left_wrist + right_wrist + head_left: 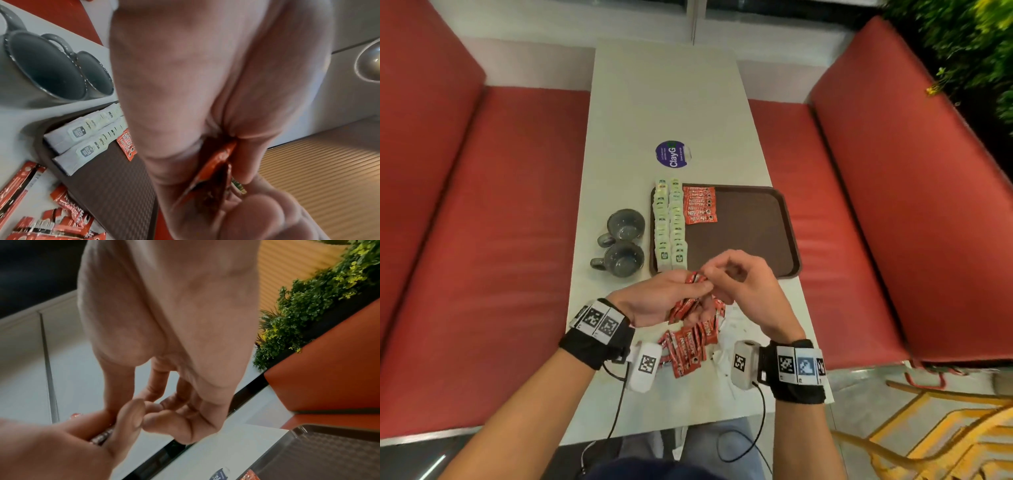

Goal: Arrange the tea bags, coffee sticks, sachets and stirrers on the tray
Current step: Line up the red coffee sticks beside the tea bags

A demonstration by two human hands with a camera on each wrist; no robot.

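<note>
Fingers of the left hand (pixel 654 301) curl round a bundle of red coffee sticks (pixel 690 301), fanned so the right hand (pixel 743 287) can pinch one off the top, probably bound for the row (pixel 700 205) on the brown tray (pixel 774 233); more lie loose on the table (pixel 685 346)

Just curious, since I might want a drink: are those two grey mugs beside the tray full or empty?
Empty, as far as shows. Both mugs stand upright left of the tray, and the left wrist view looks into dark bare insides with no liquid.
</note>
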